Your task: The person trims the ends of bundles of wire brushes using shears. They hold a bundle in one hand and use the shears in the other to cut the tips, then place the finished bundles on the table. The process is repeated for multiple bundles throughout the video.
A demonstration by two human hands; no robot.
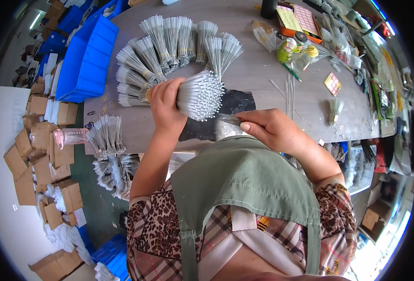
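Observation:
My left hand [165, 99] is closed around a thick bundle of thin grey-white rods [201, 96], its white-tipped ends fanned out and facing me. My right hand [270, 127] pinches a slim pointed metal tool [229, 118] between thumb and fingers; whether it is tweezers or a blade I cannot tell. The tool's tip is close to the lower edge of the bundle. Under both lies a black mat [244, 99]. Beyond my left hand, several similar bundles [155, 40] with yellowish bands stand and lean in an arc on the table.
At the table's left is a blue bin [89, 58]. More rod bundles [106, 136] and a pink bottle [71, 136] are at the near left. To the right are loose rods [290, 96], a green bottle [286, 49], a green pen [291, 71] and a small bundle [335, 111].

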